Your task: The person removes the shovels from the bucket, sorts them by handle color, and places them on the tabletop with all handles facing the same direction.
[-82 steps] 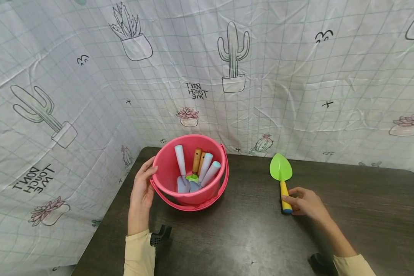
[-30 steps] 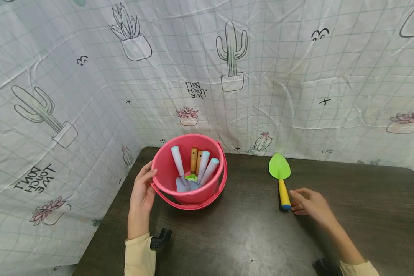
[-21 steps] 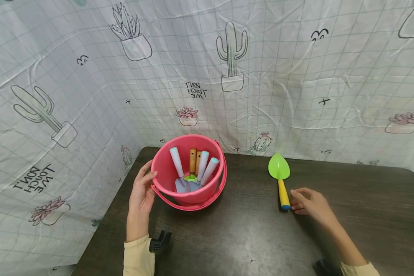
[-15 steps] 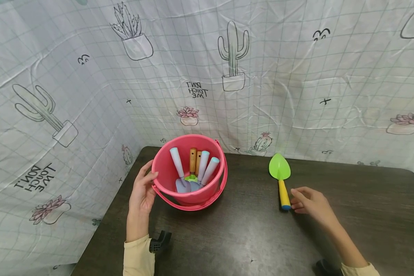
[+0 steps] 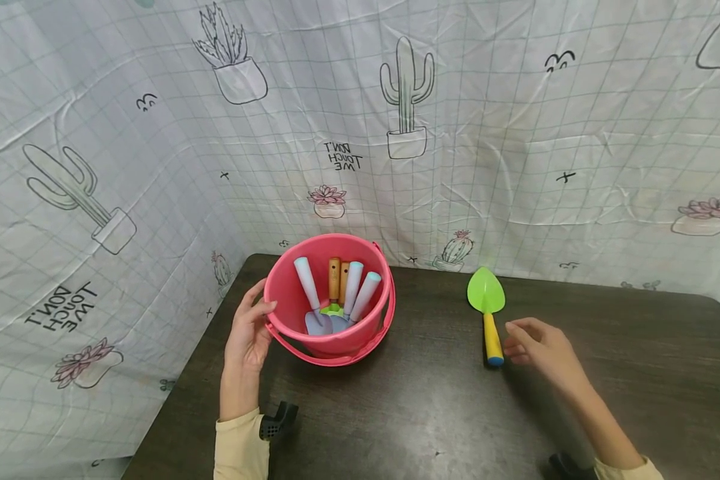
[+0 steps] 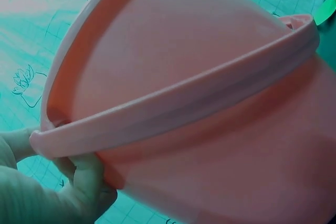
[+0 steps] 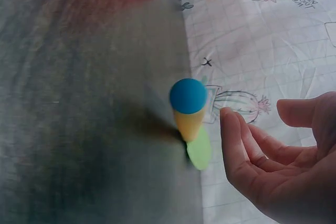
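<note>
My left hand (image 5: 249,337) holds the left side of a pink bucket (image 5: 288,330), thumb over the rim and fingers outside. In the left wrist view the bucket's handle (image 6: 178,100) hangs across its front, close to the thumb. Inside lean several small garden tools: white-handled ones (image 5: 352,290) with teal ends and wooden-handled ones (image 5: 334,280). A toy trowel (image 5: 492,337) with a green blade and a blue-tipped yellow handle lies on the table. Just right of its handle is my right hand (image 5: 546,350); the right wrist view shows a gap between the fingers (image 7: 233,145) and the trowel.
A dark wooden table (image 5: 432,400) carries the bucket and trowel. White cloth (image 5: 492,133) printed with cacti hangs behind and to the left. Black wrist mounts (image 5: 279,420) sit at both sleeves.
Earlier my right hand pinched the trowel's yellow handle; it has let go, shifted right and lately lifted slightly. The trowel stays nearly in place. My left hand keeps holding the bucket.
</note>
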Demonstrator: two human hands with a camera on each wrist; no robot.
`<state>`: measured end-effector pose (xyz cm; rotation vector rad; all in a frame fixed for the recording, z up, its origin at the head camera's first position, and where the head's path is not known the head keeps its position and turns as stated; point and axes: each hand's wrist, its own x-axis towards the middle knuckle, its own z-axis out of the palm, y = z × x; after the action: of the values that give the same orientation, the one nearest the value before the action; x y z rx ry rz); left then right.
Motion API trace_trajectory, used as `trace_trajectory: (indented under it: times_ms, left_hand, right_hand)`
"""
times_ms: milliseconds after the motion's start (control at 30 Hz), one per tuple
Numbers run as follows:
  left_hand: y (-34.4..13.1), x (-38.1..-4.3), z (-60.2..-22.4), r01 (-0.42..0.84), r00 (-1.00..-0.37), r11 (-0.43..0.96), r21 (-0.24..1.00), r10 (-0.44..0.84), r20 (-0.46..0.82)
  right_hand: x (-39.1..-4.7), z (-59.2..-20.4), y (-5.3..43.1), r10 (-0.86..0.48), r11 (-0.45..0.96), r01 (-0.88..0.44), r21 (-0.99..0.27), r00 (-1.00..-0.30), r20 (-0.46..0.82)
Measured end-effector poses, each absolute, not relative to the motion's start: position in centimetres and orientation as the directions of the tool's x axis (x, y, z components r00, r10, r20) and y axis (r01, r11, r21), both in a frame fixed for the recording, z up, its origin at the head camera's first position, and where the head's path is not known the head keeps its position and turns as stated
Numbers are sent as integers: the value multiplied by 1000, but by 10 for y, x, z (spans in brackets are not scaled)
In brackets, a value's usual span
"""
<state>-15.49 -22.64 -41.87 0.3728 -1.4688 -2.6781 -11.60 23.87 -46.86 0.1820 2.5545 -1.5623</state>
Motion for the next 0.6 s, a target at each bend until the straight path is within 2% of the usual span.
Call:
trace_trajectory:
  times_ms: [233,600]
  left_hand:
    - [-221,-154,-417,-56,-955,-564,824,-211,-210]
    - [-218,-149,-414,-71,-937,-515,854,-259,-235]
  right_hand:
    - [-118,-456,236,12,458,147,-877,-987,-159]
    - [-116,-447,231,-11,455,143,-879,-986,-166]
